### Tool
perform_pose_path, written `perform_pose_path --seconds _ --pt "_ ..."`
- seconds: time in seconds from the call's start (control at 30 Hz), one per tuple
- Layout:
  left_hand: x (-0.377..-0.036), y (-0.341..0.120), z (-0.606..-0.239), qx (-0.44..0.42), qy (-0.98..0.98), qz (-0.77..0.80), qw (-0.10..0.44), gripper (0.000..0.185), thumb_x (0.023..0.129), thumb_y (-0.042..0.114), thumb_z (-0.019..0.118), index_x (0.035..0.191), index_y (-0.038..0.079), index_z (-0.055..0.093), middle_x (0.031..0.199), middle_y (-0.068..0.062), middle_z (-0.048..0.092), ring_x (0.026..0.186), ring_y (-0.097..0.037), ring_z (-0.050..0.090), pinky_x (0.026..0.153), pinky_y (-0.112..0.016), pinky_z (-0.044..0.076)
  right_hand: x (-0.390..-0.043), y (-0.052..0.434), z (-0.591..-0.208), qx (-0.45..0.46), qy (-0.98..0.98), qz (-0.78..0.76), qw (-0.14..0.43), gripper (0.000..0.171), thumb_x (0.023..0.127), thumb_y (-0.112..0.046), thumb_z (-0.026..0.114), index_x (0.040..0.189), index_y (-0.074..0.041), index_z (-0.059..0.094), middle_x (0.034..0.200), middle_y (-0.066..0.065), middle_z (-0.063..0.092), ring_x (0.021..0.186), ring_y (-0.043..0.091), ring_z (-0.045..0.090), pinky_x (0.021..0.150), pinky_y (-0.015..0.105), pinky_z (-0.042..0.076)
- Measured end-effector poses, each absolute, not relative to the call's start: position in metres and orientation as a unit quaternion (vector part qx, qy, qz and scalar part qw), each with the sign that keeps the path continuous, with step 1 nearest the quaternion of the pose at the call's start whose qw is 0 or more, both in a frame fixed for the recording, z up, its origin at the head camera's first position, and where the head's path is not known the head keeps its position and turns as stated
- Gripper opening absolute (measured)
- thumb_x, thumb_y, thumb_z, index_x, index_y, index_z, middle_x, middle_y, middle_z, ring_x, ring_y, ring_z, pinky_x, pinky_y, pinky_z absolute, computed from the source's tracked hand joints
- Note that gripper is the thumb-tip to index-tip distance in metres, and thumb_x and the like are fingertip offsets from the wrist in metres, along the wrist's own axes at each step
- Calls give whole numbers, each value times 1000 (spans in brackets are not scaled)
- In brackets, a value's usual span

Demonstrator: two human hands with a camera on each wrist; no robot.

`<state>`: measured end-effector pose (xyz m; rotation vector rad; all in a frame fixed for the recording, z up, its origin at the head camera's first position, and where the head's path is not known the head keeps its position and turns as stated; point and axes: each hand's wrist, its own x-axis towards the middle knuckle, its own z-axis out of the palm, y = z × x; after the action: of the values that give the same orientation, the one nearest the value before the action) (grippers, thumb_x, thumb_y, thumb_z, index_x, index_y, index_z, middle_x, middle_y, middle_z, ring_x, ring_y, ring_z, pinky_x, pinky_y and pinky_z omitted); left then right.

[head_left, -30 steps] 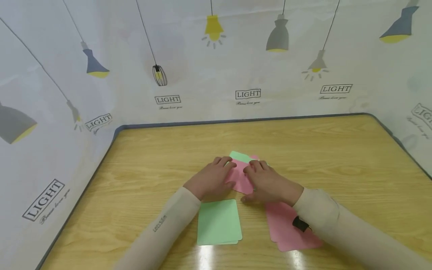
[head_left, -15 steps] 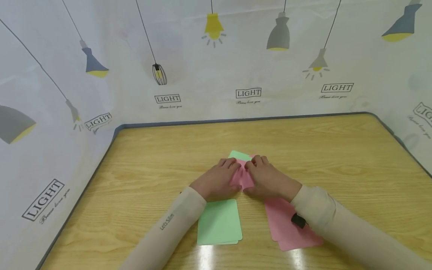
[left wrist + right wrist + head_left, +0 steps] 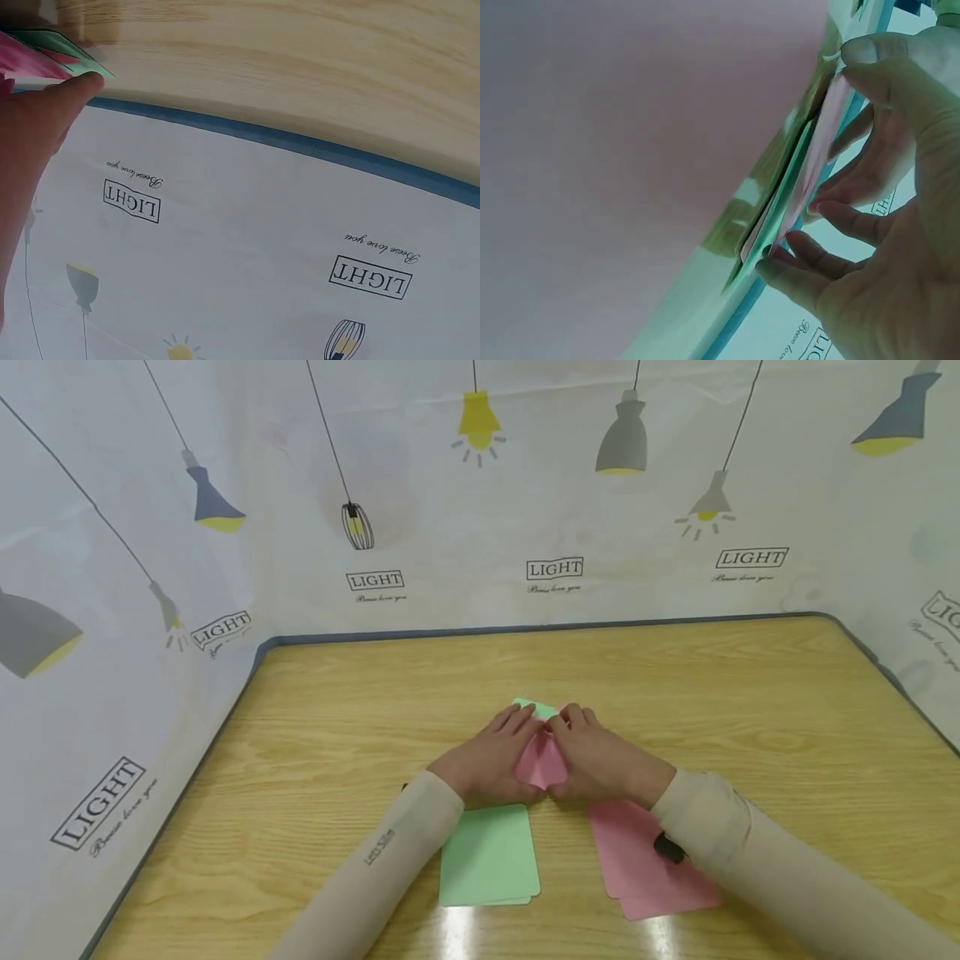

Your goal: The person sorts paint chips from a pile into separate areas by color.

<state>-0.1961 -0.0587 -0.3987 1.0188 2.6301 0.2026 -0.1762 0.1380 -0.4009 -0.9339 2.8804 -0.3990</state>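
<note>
In the head view, my left hand (image 3: pixel 495 758) and right hand (image 3: pixel 603 762) meet over the middle of the wooden table. Between them they hold a pink square sheet of paper (image 3: pixel 542 762), pinched from its two sides so that it buckles upward. Under it lies a green sheet (image 3: pixel 540 710), mostly covered, with a bit of pink behind. The right wrist view has thumbs and fingers of both hands along the pink sheet's edge (image 3: pixel 826 142). One left-hand finger reaches the green sheet (image 3: pixel 64 46) in the left wrist view.
A small stack of green square sheets (image 3: pixel 490 856) lies nearer, below my left hand. Pink square sheets (image 3: pixel 637 868) lie partly under my right forearm, beside a black wrist-camera part (image 3: pixel 670 849). A lamp-printed white cloth (image 3: pixel 450 510) borders the table (image 3: pixel 337 710).
My hands have moved closer together, the left one travelling right. The pink sheet went from lying flat to crumpled and bowed up between them. The two lower stacks stay put.
</note>
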Motion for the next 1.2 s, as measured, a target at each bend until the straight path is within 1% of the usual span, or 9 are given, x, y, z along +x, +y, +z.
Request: perform_pose_path --seconds 0.13,0.27,0.37,0.57,0.73,0.87,1.03,1.1,1.2 --pt "-198 -56 -398 363 917 82 146 93 84 54 67 155 15 22 158 -4 19 147 -23 7 114 -37 22 -175 141 -400 -317 940 -122 38 81 76 -40 77 133 8 44 131 27 40 119 39 41 94 44 47" --pt "-199 -55 -398 380 913 93 119 91 83 61 67 152 16 29 150 -2 28 141 -19 17 110 -34 31 -172 145 -397 -333 935 -112 37 82 79 -42 74 136 8 43 136 27 39 126 42 36 98 46 44" --pt "-197 -54 -396 396 908 98 100 91 82 66 65 150 16 32 147 -2 30 139 -19 20 109 -32 32 -170 150 -395 -348 929 -122 27 80 79 -42 75 135 6 44 135 24 40 126 41 35 98 46 44" --pt "-188 -46 -388 418 898 101 95 86 82 60 70 147 16 37 147 -3 32 138 -18 24 107 -28 33 -160 165 -388 -363 921 -140 13 75 77 -39 79 132 2 48 132 20 42 122 37 37 94 45 46" --pt "-175 -35 -378 435 886 107 118 79 84 51 72 147 17 39 148 -4 32 140 -20 24 107 -28 34 -145 185 -378 -354 920 -160 45 66 76 -34 80 129 -5 52 134 16 41 125 35 36 92 45 47" --pt "-161 -22 -375 452 878 84 130 78 85 51 71 146 16 39 148 -4 34 137 -21 28 106 -27 35 -132 202 -369 -352 916 -173 82 61 74 -29 80 126 -10 54 137 12 42 127 32 36 95 47 46" --pt "-141 -1 -376 477 872 9 112 74 83 56 71 138 13 47 132 -2 44 123 -19 40 100 -22 37 -115 220 -365 -357 908 -176 131 62 73 -26 82 126 -13 53 137 8 42 127 29 37 94 46 47" --pt "-131 7 -378 484 869 -20 103 73 82 60 69 134 13 49 123 0 46 116 -17 42 97 -20 37 -109 227 -365 -358 906 -175 142 64 72 -25 82 127 -14 52 137 5 42 126 28 39 92 45 48" --pt "-117 14 -380 492 864 -50 92 72 83 64 65 132 14 49 116 2 45 112 -16 40 98 -21 35 -100 234 -368 -354 907 -171 151 65 71 -25 82 127 -17 52 136 1 42 123 23 41 92 44 48"
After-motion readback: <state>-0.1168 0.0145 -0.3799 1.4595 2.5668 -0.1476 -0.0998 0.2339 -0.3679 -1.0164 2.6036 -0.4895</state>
